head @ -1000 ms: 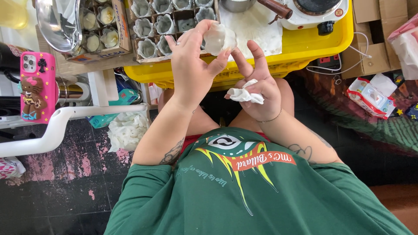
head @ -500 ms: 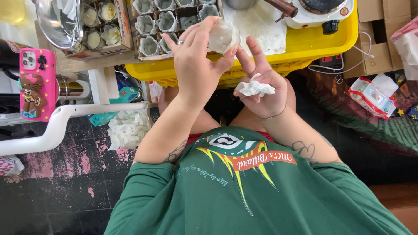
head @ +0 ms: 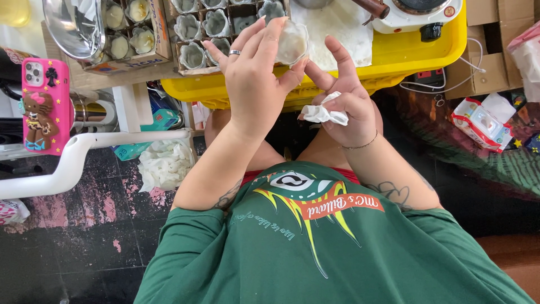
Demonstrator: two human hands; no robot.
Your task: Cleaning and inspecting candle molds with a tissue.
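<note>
Head camera looks steeply down, close over the lap.

Small home craft workshop: yellow tray [head: 427, 48] at top with mould grid [head: 216, 25], hotplate [head: 416, 11]; cardboard boxes [head: 495, 39] upper right.

The left hand [head: 256, 79] grips a small pale cup [head: 292, 42] at fingertip level, just in front of the yellow tray [head: 427, 53]. The right hand [head: 349, 104] (two fingers raised beside the cup) pinches a crumpled white tissue [head: 323, 114] nearer the body than the tray.
</note>
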